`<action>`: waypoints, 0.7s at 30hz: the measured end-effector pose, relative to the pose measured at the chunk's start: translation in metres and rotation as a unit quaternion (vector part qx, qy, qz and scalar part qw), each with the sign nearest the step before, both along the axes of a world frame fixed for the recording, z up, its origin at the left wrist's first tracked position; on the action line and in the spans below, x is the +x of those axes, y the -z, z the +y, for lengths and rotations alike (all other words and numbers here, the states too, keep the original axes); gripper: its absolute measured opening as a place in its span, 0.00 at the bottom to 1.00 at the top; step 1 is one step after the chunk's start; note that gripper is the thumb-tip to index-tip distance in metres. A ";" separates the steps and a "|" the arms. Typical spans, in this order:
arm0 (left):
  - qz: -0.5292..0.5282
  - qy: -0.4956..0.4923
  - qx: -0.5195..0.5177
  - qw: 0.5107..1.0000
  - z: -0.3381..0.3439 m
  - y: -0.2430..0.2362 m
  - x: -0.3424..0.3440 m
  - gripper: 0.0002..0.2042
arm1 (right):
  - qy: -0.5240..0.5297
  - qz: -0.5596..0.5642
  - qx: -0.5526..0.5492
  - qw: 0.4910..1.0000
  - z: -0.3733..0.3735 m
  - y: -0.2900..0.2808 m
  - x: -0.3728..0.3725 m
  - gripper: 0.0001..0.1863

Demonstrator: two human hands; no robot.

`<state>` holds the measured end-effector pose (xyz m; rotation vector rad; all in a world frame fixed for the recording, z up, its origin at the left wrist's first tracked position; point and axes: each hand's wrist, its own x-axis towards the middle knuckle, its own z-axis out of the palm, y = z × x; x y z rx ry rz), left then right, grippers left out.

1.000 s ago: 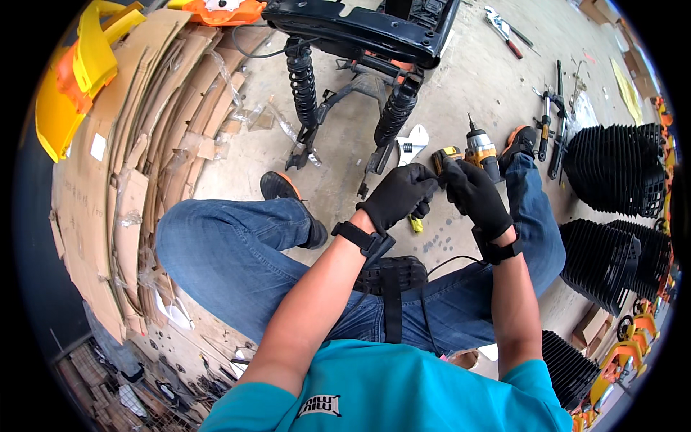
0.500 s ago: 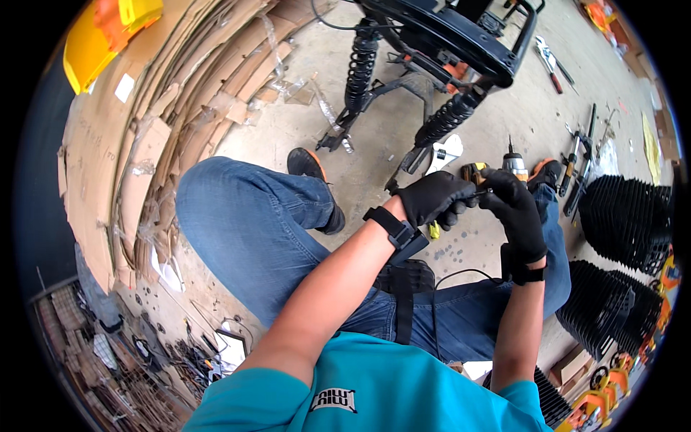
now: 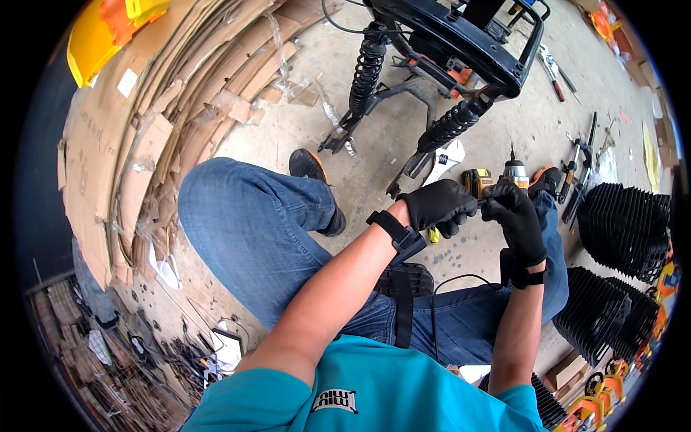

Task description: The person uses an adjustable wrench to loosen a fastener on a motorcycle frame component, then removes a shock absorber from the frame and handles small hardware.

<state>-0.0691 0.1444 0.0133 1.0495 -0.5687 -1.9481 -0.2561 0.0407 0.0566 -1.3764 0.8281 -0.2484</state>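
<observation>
My left hand (image 3: 437, 206), in a black glove, is closed with the fingertips pinched. Close beside it my right hand (image 3: 515, 220), gloved the same way, is also closed in a pinch. A small dark piece seems to sit between the two sets of fingertips, too small and covered to name. Just beyond my right hand a yellow-and-black cordless driver (image 3: 515, 171) rests on the floor with its bit pointing away. A large silver adjustable wrench (image 3: 448, 157) lies beyond my left hand. Farther off stands a black metal frame (image 3: 461, 37) with two coil-spring shock absorbers (image 3: 368, 66).
Flattened cardboard (image 3: 97, 162) is stacked at the left. Black ribbed parts (image 3: 623, 229) stand in stacks at the right. Hand tools (image 3: 576, 169) lie on the floor near my right foot. A small yellow item (image 3: 434, 235) sits below my left hand.
Both hands have lowered slightly toward me and still meet at the fingertips. More of the cordless driver shows above them. The view has shifted a little, moving the frame rightward in the picture.
</observation>
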 end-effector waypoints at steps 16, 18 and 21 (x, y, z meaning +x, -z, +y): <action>0.100 -0.209 -0.098 0.968 0.001 0.023 -0.027 0.09 | -0.048 0.036 -0.334 0.941 0.036 -0.016 0.032 0.10; 0.221 -0.267 0.042 0.937 -0.001 0.017 -0.024 0.05 | 0.044 0.037 -0.382 0.922 0.030 -0.009 0.026 0.09; 0.149 -0.227 0.011 0.962 -0.003 0.010 -0.021 0.09 | 0.076 -0.004 -0.279 0.957 0.019 0.003 0.024 0.12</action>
